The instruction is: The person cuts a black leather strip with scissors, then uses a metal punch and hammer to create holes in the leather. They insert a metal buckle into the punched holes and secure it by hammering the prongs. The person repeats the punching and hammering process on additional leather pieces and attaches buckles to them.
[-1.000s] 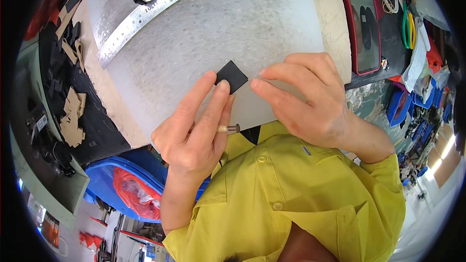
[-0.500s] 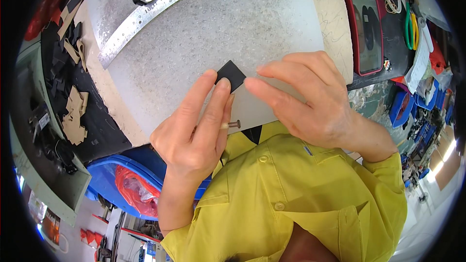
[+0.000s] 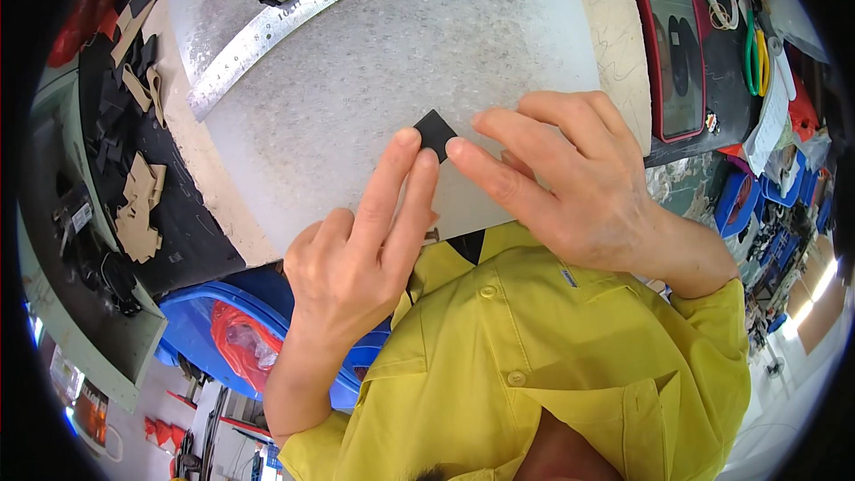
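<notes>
Both hands are pressing fingertips onto a small black square lying on the grey surface: left hand and right hand, fingers extended. A red-framed flat package is lying at upper right, a steel ruler above.

A small black square piece lies flat on the white cutting mat, turned corner-up like a diamond.
</notes>
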A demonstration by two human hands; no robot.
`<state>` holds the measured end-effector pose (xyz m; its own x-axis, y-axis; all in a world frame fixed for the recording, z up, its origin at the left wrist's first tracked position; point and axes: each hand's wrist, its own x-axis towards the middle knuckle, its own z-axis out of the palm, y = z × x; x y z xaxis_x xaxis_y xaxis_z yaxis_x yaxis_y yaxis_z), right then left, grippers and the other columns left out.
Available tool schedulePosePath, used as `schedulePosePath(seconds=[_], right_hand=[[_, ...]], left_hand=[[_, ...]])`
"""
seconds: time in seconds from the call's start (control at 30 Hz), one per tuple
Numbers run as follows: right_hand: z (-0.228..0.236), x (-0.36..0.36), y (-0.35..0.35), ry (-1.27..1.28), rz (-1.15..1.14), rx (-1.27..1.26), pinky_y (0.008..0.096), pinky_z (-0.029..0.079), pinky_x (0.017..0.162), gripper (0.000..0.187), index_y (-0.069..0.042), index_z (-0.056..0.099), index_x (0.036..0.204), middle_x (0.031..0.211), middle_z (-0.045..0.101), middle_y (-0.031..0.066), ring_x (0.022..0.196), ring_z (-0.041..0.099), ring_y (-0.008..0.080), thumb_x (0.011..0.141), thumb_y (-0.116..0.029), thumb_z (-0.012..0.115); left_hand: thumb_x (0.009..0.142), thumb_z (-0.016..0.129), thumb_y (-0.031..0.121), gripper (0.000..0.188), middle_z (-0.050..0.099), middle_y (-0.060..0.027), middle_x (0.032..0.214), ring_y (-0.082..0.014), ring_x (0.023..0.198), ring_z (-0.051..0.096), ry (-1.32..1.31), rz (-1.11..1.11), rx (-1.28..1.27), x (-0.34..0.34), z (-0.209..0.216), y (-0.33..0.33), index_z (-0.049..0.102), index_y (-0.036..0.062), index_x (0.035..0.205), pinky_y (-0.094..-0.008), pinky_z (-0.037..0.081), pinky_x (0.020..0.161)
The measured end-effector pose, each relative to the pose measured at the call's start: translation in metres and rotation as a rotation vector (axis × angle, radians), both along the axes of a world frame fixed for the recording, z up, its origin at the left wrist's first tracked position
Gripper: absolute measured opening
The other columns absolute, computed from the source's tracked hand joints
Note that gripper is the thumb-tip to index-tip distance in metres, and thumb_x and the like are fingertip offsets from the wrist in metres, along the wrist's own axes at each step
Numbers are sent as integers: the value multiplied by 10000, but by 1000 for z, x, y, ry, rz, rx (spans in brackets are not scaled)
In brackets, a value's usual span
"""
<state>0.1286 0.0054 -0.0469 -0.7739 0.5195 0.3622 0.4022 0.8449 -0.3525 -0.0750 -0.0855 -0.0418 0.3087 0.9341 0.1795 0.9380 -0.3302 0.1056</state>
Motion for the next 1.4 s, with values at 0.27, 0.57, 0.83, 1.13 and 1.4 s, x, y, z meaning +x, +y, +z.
schedulePosePath(seconds=[0.27, 0.57, 0.83, 1.13, 1.4], right_hand=[[2, 6, 7, 30, 17, -101, 317, 457, 667, 419, -88, 708, 1054, 1029, 650, 50, 832, 578, 223, 637, -55, 683], [-1, 0, -6, 47, 67, -26, 333, 437, 670, 280, -30, 694, 965, 1069, 622, 52, 924, 592, 225, 696, -102, 666], [3, -5, -11, -36, 37, 20, 364, 447, 712, 221, -26, 701, 928, 1088, 623, 41, 916, 589, 222, 724, -107, 673], [0, -8, -14, 26, -9, 86, 364, 456, 730, 217, -5, 705, 894, 1007, 637, 41, 887, 578, 214, 697, -91, 679], [4, -10, -14, 11, 5, 63, 361, 476, 733, 324, 2, 704, 938, 1019, 652, 58, 873, 599, 236, 626, -80, 663]], left_hand=[[833, 670, 227, 353, 616, -4, 1307, -59, 429, 308, 67, 9, -36, 4, 3, -4, 685, 142, 1176, -177, 329, 385], [816, 673, 210, 370, 576, -10, 1358, -63, 425, 317, 101, 0, -78, 5, 9, -4, 683, 127, 1176, -192, 353, 383], [743, 686, -15, 408, 627, -112, 1260, -136, 564, 628, -210, 24, -241, 0, 19, 2, 665, 50, 1145, -248, 476, 471], [985, 527, 119, 176, 613, -83, 984, -159, 892, 573, -2082, 419, -358, -51, 21, -10, 601, 18, 1109, -259, 456, 770], [894, 583, -86, 262, 640, -141, 1003, -252, 834, 687, -1710, 397, -106, -8, 21, -2, 585, -34, 1151, -371, 583, 784]])
